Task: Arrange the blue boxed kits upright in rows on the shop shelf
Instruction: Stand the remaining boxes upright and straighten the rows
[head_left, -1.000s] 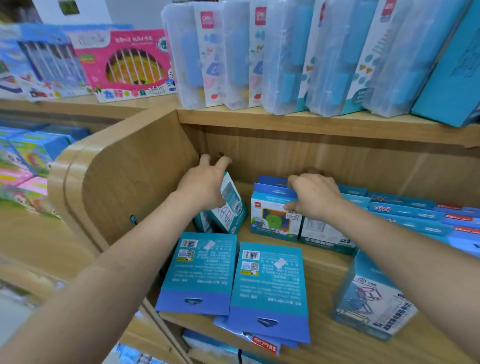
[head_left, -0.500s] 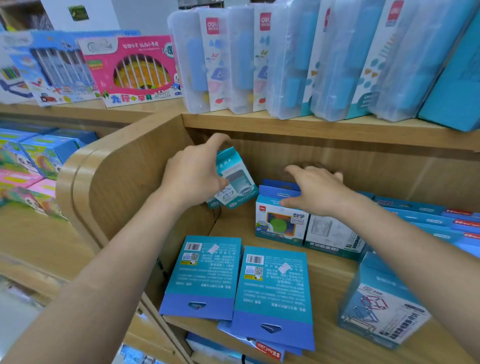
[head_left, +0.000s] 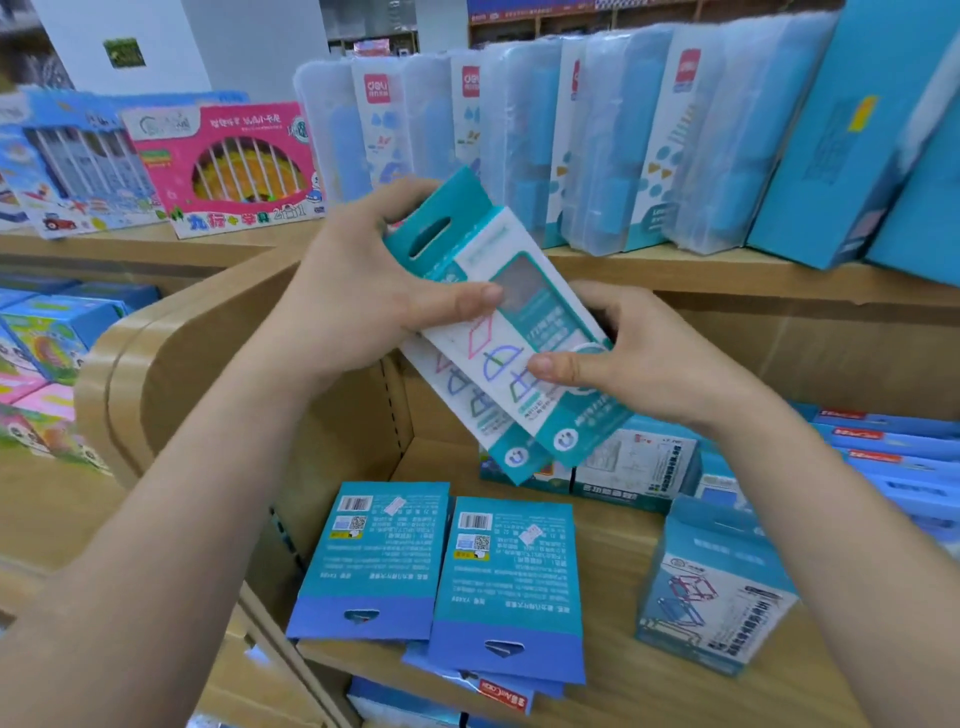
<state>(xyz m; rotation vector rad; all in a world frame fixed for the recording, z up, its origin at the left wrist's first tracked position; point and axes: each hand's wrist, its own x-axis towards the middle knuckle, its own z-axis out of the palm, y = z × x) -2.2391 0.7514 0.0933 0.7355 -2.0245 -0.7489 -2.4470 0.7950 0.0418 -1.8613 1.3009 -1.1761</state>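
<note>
Both hands hold two stacked teal-and-white boxed kits (head_left: 511, 338) in the air, tilted, in front of the shelf opening. My left hand (head_left: 358, 291) grips their upper end near the hang tab, thumb across the front. My right hand (head_left: 634, 358) grips the lower right side, thumb on the printed front. Below, on the wooden shelf (head_left: 613, 525), two blue kits lie face down side by side (head_left: 374, 561) (head_left: 511, 587) on top of others. More kits stand upright at the back (head_left: 634, 465), and one stands tilted at the front right (head_left: 717, 587).
The shelf's curved wooden side panel (head_left: 171, 364) stands at the left. An upper shelf board (head_left: 727, 270) carries several clear plastic cases and blue boxes. A pink toy box (head_left: 228, 166) and colourful boxes sit at the left. Flat blue boxes (head_left: 893, 457) are stacked at the right.
My left hand lifted the teal kits out of the shelf's back left corner toward me. My right hand left the upright kits and took hold of the lifted kits' lower end.
</note>
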